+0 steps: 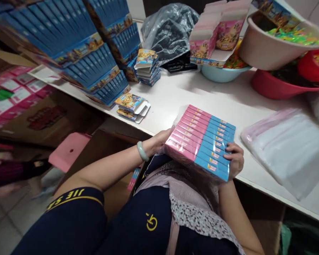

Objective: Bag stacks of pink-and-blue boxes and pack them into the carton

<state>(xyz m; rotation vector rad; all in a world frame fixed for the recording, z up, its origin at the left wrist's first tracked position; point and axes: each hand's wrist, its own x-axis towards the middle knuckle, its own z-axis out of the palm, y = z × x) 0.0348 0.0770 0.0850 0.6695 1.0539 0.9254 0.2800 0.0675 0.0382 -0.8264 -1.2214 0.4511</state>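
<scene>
A wrapped pack of pink-and-blue boxes [202, 140] rests at the near edge of the white table [175, 95], tilted toward me. My left hand [159, 140] grips its left, pink end, a pale green bangle on the wrist. On the right, blue end sits my right hand [235, 159], fingers curled over the edge. Clear film covers the pack.
Stacks of blue boxes [77, 53] fill the table's left. Loose small boxes [130, 104] and a short pile [147, 65] lie nearby. Clear plastic bags [287, 145] lie at right. Bowls [276, 42] and pink boxes [218, 32] stand at the back. A pink stool [69, 150] stands below.
</scene>
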